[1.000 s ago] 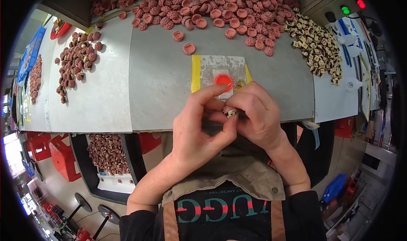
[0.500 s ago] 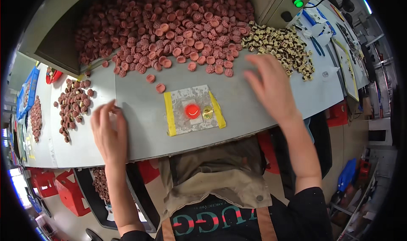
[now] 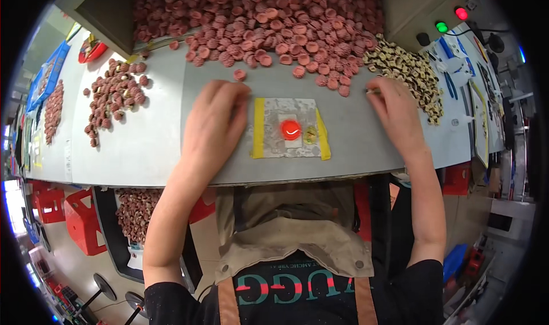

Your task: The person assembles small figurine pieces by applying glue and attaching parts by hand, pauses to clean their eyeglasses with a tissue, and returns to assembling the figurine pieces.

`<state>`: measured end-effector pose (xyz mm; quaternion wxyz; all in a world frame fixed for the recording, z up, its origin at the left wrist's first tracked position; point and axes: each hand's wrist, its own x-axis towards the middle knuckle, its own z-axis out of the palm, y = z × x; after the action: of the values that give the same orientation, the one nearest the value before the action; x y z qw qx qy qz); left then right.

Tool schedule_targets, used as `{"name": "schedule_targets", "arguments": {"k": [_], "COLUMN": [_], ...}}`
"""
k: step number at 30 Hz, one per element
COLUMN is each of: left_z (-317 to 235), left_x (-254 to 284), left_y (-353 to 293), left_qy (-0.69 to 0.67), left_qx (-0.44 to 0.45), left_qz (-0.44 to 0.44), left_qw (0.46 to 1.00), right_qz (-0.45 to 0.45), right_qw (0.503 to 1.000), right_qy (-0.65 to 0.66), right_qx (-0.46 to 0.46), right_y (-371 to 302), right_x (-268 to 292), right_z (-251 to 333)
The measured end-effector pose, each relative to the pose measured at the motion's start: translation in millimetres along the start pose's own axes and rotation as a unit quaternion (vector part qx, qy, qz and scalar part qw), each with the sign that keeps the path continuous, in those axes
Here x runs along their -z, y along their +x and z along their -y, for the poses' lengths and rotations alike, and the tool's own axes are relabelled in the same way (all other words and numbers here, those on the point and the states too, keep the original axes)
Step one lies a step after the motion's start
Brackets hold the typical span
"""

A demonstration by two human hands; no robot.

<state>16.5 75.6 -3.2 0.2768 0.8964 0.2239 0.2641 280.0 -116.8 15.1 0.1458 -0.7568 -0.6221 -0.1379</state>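
- Control matters most in what looks like a 2-handed pick-up: pink cups [image 3: 269,15] lie heaped at the back of the grey table [image 3: 354,150], and cream-and-dark pieces [image 3: 413,76] are piled at its right.
- For the cup, choose 1 at the heap's front edge. The lone cup [image 3: 239,75], just beyond the fingertips of your left hand [image 3: 217,116], lies apart from the others, so it should come away without dragging neighbours.
- Hold a cup lightly by its rim; a hard squeeze could tip it or shoot it out of your fingers.
- For the other part, pinch 2 opposite sides and leave a face free, so that you can see how it is turned.
- Keep both forearms clear of the taped mat [image 3: 269,148] between your hands; brushing it could shift the red disc [image 3: 290,130] or the small yellowish round [image 3: 310,134] beside it.
- Your left hand is bent over the table, fingers curled downward. Their undersides are hidden, so you cannot tell from this view whether they grasp a cup or nothing.
- Your right hand [image 3: 397,110] is beside the cream-and-dark pile, thumb and forefinger almost meeting. A small pale piece [image 3: 372,90] seems to be pinched at the tips, though it is too small to make out well.
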Motion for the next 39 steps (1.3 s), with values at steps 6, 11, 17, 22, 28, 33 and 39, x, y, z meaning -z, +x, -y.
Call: {"name": "schedule_targets", "arguments": {"k": [6,11,17,22,28,33,39], "left_z": [-25,-47,-36,-33,-31,-30,-26], "left_x": [6,-11,-15,-12,-12,-11,-12], "left_y": [-32,-34,-43,-46,-49,-47,-50], "left_qy": [-0.459,-0.627,-0.667,-0.713,-0.718,-0.722,-0.751], "left_qx": [0.268,0.294,0.283,0.286,0.278,0.294,0.267], "left_qz": [-0.014,-0.008,0.007,0.001,0.012,0.008,0.006], "left_qw": [0.847,0.721,0.689,0.640,0.639,0.626,0.604], "right_qz": [0.079,0.056,0.078,0.098,0.060,0.054,0.044], "right_qw": [0.949,0.952,0.976,0.962,0.972,0.970,0.973], "right_qy": [0.278,0.271,0.199,0.249,0.213,0.222,0.215], "right_qx": [-0.128,-0.131,-0.046,-0.060,0.078,0.079,0.072], "right_y": [-13,-11,-10,7,21,19,19], "right_x": [-6,-1,6,11,-11,-15,-15], "right_z": [43,54,50,78,110,112,113]}}
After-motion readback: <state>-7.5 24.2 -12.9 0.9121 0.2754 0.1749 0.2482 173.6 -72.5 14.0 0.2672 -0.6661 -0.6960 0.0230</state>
